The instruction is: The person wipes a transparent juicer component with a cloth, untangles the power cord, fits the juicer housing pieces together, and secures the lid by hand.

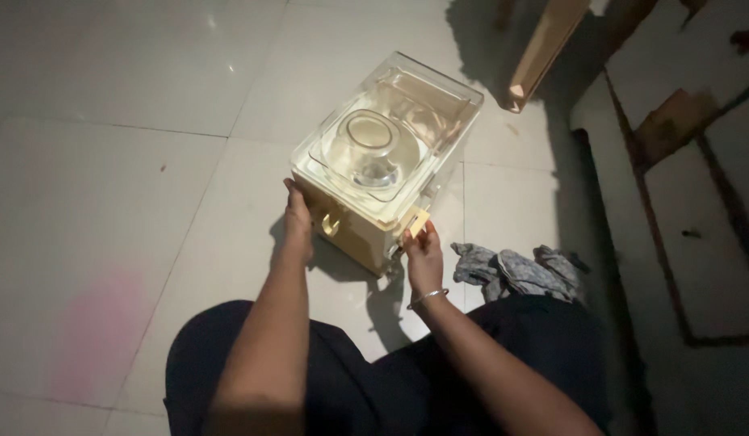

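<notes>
A person sits on a pale tiled floor, seen from above, with dark-clothed legs at the near edge. In front of them stands a clear plastic box-shaped container with a cream-coloured base, set at an angle, with a clear domed part recessed in its top. The left hand rests flat against the container's near left side, fingers extended and touching it just beside a small yellow latch. The right hand, with a thin bracelet on the wrist, pinches a small yellow tab at the container's near right corner. A crumpled grey cloth lies on the floor just to the right. Dark furniture lies further right.
</notes>
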